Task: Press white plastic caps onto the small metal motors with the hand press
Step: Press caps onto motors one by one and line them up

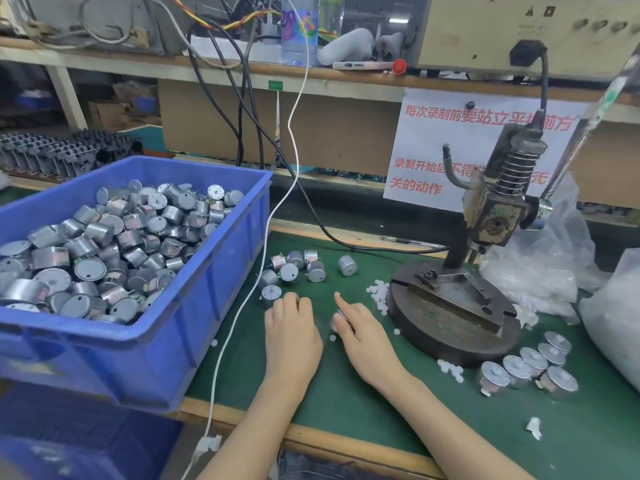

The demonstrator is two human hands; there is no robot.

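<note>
My left hand lies palm down on the green mat, fingers curled, touching a small metal motor at its fingertips. My right hand rests beside it, forefinger stretched forward, closed over a motor that is mostly hidden under the thumb. Several loose motors lie just beyond both hands. White plastic caps are heaped against the hand press's round base. The press head with its spring stands raised to the right. Several capped motors sit in front of the press base.
A blue bin full of motors fills the left. A white cable runs across the mat between bin and hands. Clear plastic bags of caps lie at the right. More caps lie by the base's front.
</note>
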